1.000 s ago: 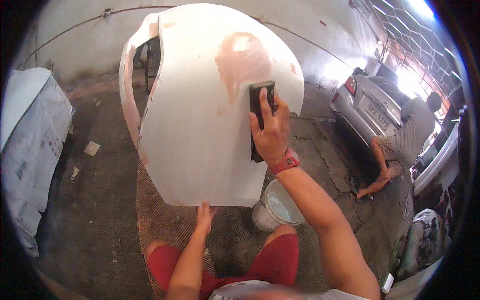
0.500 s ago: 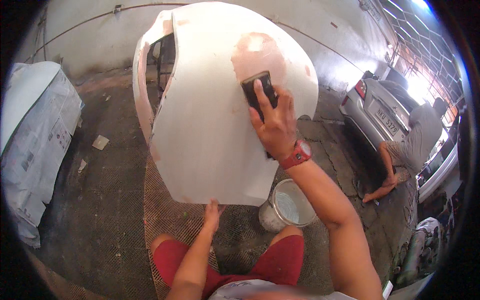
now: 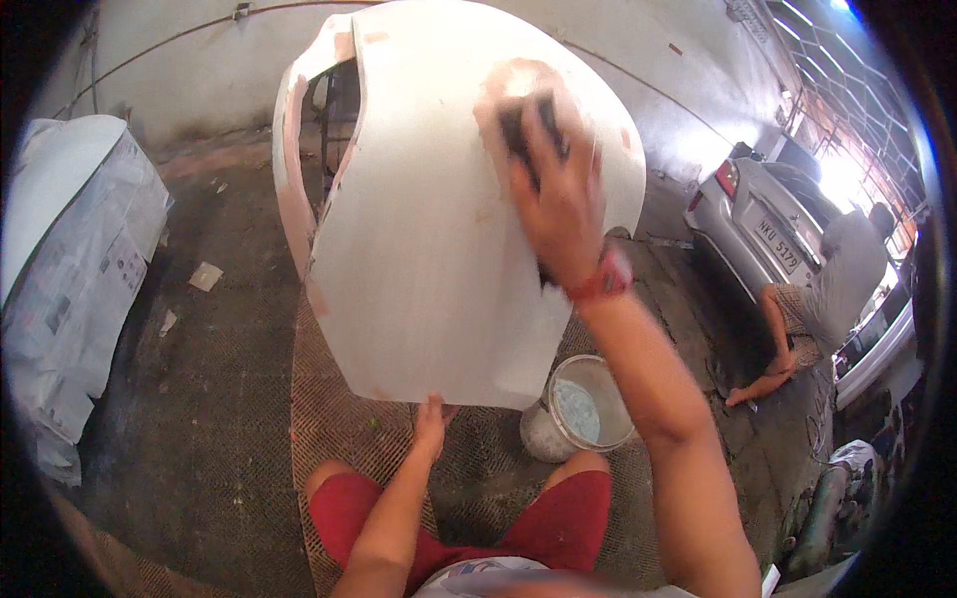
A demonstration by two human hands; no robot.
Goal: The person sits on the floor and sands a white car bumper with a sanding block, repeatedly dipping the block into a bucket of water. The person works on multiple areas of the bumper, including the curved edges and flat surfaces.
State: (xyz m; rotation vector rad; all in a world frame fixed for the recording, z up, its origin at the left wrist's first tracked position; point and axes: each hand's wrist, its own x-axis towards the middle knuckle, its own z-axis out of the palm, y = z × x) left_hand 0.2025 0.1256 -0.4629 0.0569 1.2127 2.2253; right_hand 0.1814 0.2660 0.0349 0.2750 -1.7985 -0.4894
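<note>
A white car door panel stands raised before me, with pinkish patches and a narrow opening at its left. My right hand is wrapped over a black sanding block on the large pink patch near the upper right of the panel, blurred by motion. My left hand grips the panel's bottom edge, its fingertips partly hidden behind it. A grey bucket of milky water sits below the panel's lower right corner, beside my right forearm.
A paper-covered panel stands at left. At right a co-worker in grey crouches by a silver car. A grey cylinder lies at lower right. Scraps lie on the floor, and a wall runs behind the panel.
My right hand and the block have moved up the panel, onto the pink patch. The whole view has shifted slightly, with the panel further right in it. My left hand stays at the bottom edge.
</note>
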